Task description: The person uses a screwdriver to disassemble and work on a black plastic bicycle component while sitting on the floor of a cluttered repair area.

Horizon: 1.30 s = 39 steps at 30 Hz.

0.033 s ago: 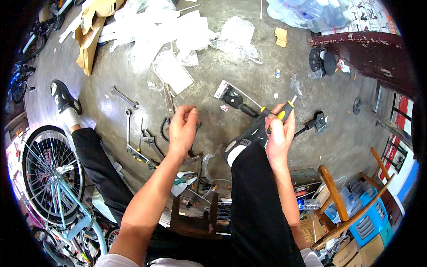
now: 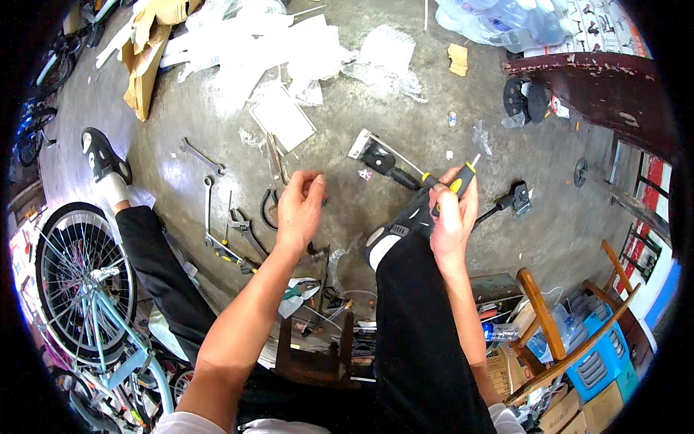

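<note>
The hands are well apart: the right hand (image 2: 450, 230) grips a long-shafted screwdriver (image 2: 429, 178) and a stubby screwdriver (image 2: 460, 184), while the left hand (image 2: 299, 215) curls loosely; whether it holds anything, I cannot tell. The long one's axis slants up and left from the right fingers; the stubby one points up and slightly right. Around them spreads grey concrete floor (image 2: 347, 116), with an adjustable wrench (image 2: 244, 228) beyond the left hand, then a light-blue bicycle (image 2: 127, 364)

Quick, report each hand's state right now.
Left hand: fingers loosely curled; whether it holds anything cannot be told.
Right hand: closed, holding two yellow-and-black screwdrivers.
</note>
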Tool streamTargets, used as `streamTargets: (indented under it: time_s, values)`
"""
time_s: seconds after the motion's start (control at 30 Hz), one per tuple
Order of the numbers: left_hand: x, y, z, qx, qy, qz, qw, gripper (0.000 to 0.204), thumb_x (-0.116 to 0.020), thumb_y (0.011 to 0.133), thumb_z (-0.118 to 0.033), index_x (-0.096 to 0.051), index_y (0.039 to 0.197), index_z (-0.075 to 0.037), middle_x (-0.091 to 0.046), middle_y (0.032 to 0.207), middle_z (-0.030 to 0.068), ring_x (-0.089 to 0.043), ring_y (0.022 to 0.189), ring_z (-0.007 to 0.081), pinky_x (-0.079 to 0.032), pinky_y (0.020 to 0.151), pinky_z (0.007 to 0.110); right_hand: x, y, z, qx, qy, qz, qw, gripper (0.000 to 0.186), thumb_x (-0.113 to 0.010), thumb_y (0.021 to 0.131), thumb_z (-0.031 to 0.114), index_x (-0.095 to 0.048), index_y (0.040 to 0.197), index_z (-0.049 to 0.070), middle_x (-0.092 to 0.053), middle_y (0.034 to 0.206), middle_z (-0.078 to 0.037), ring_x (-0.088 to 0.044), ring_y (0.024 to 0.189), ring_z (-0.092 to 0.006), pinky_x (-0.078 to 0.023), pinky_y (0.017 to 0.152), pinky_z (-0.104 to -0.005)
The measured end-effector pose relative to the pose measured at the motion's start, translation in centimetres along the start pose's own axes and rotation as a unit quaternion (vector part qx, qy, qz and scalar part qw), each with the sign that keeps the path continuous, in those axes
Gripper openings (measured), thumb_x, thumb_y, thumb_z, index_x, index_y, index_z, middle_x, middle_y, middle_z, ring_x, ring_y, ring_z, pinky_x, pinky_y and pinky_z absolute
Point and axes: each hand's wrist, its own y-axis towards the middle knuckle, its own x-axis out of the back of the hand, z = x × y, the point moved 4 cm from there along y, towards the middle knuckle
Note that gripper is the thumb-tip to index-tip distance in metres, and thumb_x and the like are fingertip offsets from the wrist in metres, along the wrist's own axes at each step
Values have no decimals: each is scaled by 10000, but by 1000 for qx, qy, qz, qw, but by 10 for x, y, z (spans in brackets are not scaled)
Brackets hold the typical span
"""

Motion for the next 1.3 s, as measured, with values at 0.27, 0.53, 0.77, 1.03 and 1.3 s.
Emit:
streamTargets:
  time_s: [0.27,0.53,0.77,1.03,1.3]
  values:
    - [-21,7,5,2,7,21,1000,330,-598,1047,-240,-625,1225,36,-699,1051,96,-638,914,158,-517,851,309,-10,-1,5,17,-46,4,999,108,-585,882,73,-530,968,38,-484,786,7,-453,695,-83,-367,616,-280]
    - [-27,13,0,-14,27,33,999,314,-602,1039,-227,-630,1209,36,-707,1037,104,-651,892,166,-524,839,313,-6,0,5,35,-53,2,998,105,-570,900,94,-518,976,43,-485,749,18,-447,648,-77,-363,586,-269]
    - [-38,15,3,-43,80,42,995,328,-608,1031,-220,-632,1227,41,-729,1032,126,-684,906,177,-537,838,319,-18,6,16,-66,32,-20,997,140,-601,948,176,-518,987,70,-504,751,20,-457,602,-67,-369,535,-251]
    - [-53,58,-3,-32,84,5,996,362,-612,1020,-163,-593,1325,30,-712,1160,112,-685,1029,177,-540,873,312,-16,16,30,131,-291,-3,948,340,-758,940,321,-543,927,58,-603,657,-79,-614,559,-258,-489,551,-384]
    - [-64,73,5,42,-19,87,995,262,-597,1042,-142,-666,1256,-9,-731,1054,61,-706,858,133,-547,760,283,-15,33,61,278,-489,66,824,387,-720,961,383,-586,1011,23,-700,817,-167,-681,705,-318,-532,682,-393]
